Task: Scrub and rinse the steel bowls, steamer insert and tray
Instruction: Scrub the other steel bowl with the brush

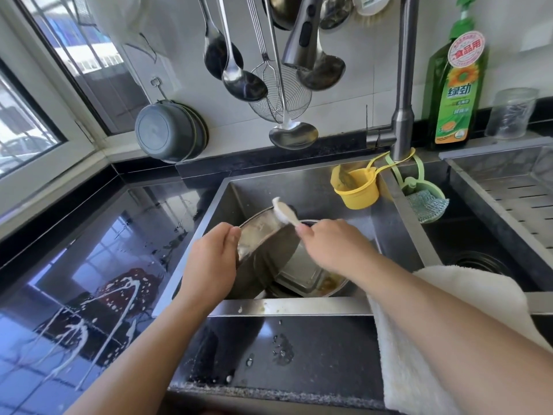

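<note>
Spilled white streaks mark the dark counter nearest me at left. From there, I see my left hand gripping the rim of a tilted steel bowl over the sink. My right hand holds a white brush against the bowl's upper edge. I judge scrubbing under way: a tray with residue waits beneath, no water runs, rinsing remains.
</note>
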Demonstrator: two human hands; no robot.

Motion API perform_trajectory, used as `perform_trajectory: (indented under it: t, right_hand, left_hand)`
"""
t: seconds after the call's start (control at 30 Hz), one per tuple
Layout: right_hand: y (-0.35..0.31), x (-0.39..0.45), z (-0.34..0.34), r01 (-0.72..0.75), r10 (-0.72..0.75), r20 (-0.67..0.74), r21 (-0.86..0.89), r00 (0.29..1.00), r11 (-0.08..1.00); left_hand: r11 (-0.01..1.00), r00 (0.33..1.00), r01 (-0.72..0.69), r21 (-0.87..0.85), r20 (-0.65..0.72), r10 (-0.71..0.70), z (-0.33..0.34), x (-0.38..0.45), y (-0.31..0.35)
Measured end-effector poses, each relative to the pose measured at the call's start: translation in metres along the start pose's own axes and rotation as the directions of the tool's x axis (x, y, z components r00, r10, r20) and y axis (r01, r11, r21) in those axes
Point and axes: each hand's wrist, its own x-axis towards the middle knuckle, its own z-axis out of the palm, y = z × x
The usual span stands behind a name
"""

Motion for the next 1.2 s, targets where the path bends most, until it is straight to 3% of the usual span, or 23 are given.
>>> perform_trajectory:
  t: [0.07, 0.17, 0.23, 0.3, 0.37, 0.4, 0.47, 0.53, 0.63, 0.77, 0.87, 0.97, 1.07, 1.2]
  right_hand:
    - [0.004, 0.004, -0.005, -0.047, 0.047, -0.011, 0.001, 0.999, 0.999]
    - [-0.017, -0.014, 0.005, 0.174, -0.174, 0.0, 0.06, 0.985, 0.983]
    - [-0.029, -0.023, 0.01, 0.248, -0.249, 0.006, 0.055, 0.969, 0.967]
    - [-0.02, -0.01, 0.004, 0.142, -0.141, -0.049, 0.012, 0.989, 0.99]
    - [-0.005, 0.001, -0.009, 0.006, -0.005, -0.071, 0.015, 0.997, 1.0]
    - [-0.002, 0.001, -0.01, 0.016, -0.015, -0.075, 0.022, 0.997, 1.0]
    - [-0.006, -0.008, -0.002, 0.163, -0.162, -0.049, 0.018, 0.986, 0.986]
    - [-0.023, -0.025, 0.007, 0.267, -0.268, 0.069, 0.022, 0.961, 0.964]
    - [-0.031, -0.024, 0.009, 0.252, -0.254, 0.127, 0.029, 0.959, 0.967]
    - [-0.017, -0.012, 0.004, 0.112, -0.109, -0.036, 0.101, 0.993, 0.988]
    - [-0.001, -0.004, -0.003, -0.032, 0.04, -0.058, 0.128, 0.998, 0.991]
    - [-0.012, -0.015, 0.002, 0.048, -0.045, -0.027, 0.133, 0.999, 0.99]
    - [-0.031, -0.03, 0.018, 0.176, -0.179, 0.025, 0.098, 0.984, 0.98]
    - [-0.018, -0.012, 0.002, 0.075, -0.071, -0.043, 0.101, 0.997, 0.992]
  left_hand:
    - [0.99, 0.998, 0.069, -0.125, 0.022, -0.067, 0.001, -0.003, 0.003]
    - [0.946, 0.986, 0.159, -0.283, 0.089, -0.139, 0.001, -0.004, 0.006]
    - [0.884, 0.976, 0.217, -0.415, 0.124, -0.181, 0.001, -0.002, 0.006]
    - [0.812, 0.964, 0.264, -0.52, 0.146, -0.22, 0.0, -0.004, 0.008]
    - [0.812, 0.965, 0.262, -0.523, 0.135, -0.224, 0.001, -0.009, 0.012]
    - [0.814, 0.967, 0.253, -0.523, 0.116, -0.226, 0.002, -0.011, 0.015]
    - [0.784, 0.958, 0.277, -0.556, 0.094, -0.272, 0.005, -0.009, 0.018]
    - [0.696, 0.927, 0.35, -0.627, 0.124, -0.354, 0.004, -0.006, 0.02]
    - [0.702, 0.925, 0.359, -0.615, 0.133, -0.357, 0.003, -0.007, 0.021]
    - [0.708, 0.925, 0.36, -0.607, 0.131, -0.358, 0.004, -0.007, 0.019]
    - [0.784, 0.952, 0.301, -0.543, 0.129, -0.276, 0.005, -0.011, 0.02]
    - [0.801, 0.969, 0.248, -0.545, 0.128, -0.213, 0.003, -0.014, 0.017]
    - [0.766, 0.957, 0.289, -0.574, 0.145, -0.253, 0.001, -0.015, 0.013]
    - [0.775, 0.947, 0.317, -0.546, 0.14, -0.289, 0.0, -0.016, 0.015]
